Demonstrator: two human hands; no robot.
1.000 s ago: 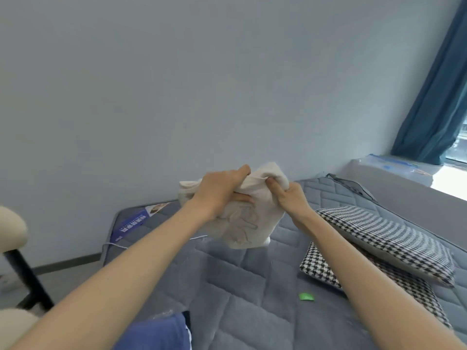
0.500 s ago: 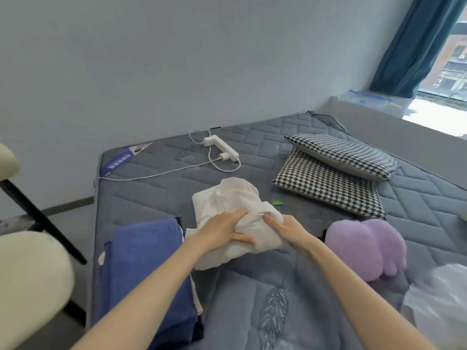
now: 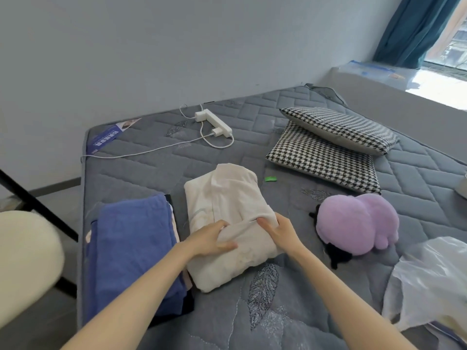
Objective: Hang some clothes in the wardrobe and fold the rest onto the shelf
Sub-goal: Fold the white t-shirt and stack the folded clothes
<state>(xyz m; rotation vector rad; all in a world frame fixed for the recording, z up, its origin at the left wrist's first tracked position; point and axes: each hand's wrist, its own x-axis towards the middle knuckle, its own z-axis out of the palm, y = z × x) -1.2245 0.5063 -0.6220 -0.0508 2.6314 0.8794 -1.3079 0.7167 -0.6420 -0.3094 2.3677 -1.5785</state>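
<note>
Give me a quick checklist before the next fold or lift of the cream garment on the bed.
1. Cream garment lies flat on the mattress: ok.
2. Left hand on the near fold: ok, fingers pressing the cloth.
3. Right hand pinching the fold's edge: ok.
4. Fold neat and square: not ok, the far part is rumpled and skewed.
5. Garment apart from the blue folded pile: ok, a narrow gap shows.
6. Purple plush toy out of the way: ok, apart to the right.
</note>
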